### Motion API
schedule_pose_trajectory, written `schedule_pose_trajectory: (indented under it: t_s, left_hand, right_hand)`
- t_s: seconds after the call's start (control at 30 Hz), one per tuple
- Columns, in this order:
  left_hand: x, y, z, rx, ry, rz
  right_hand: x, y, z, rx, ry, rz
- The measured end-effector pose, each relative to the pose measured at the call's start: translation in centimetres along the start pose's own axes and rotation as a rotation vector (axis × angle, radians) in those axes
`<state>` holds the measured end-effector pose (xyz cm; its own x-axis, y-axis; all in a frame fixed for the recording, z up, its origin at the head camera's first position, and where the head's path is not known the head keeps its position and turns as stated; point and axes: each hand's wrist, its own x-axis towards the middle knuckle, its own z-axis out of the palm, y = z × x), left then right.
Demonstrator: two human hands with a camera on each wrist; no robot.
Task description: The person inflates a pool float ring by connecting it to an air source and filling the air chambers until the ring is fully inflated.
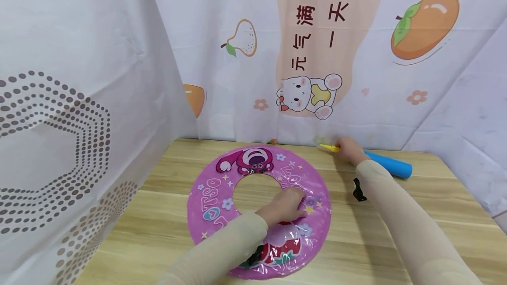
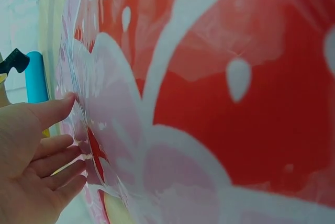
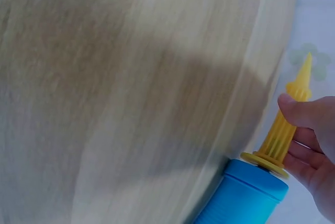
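Yellow end [image 3: 277, 139] first, gripping hand pump [image 1: 390, 165] with right hand [image 1: 350, 151], touching Lotso swim ring [image 1: 318, 179] with relaxed left hand [image 1: 284, 206], perhaps risking skidding from light contact!

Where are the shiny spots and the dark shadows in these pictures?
Head view: little white glints on the pink ring, and a soft shadow on the wooden table; left wrist view: pale gleams along the ring's wrinkled plastic; right wrist view: a wide, blurry-edged shadow across the table.

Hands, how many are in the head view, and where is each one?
2: the left hand over the pink ring, the right hand gripping the yellow end of the blue pump at the back of the table.
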<state>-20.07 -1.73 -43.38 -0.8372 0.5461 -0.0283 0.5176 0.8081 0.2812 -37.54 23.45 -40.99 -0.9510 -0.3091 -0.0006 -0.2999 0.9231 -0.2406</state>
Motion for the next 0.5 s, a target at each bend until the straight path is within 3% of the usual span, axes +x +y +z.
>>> schedule_pose_trajectory:
  t_s: [0.17, 0.4, 0.5]
  left_hand:
    - [0.20, 0.33, 0.17, -0.008, -0.010, -0.030]
    - [0.43, 0.59, 0.26, 0.179, 0.000, -0.001]
    - [0.49, 0.64, 0.07, 0.205, 0.000, 0.001]
  right_hand:
    - [-0.41, 0.06, 0.03, 0.015, 0.002, 0.033]
    - [-0.29, 0.37, 0.14, 0.038, -0.008, 0.048]
    - [-0.12, 0.56, 0.14, 0.040, -0.014, 0.051]
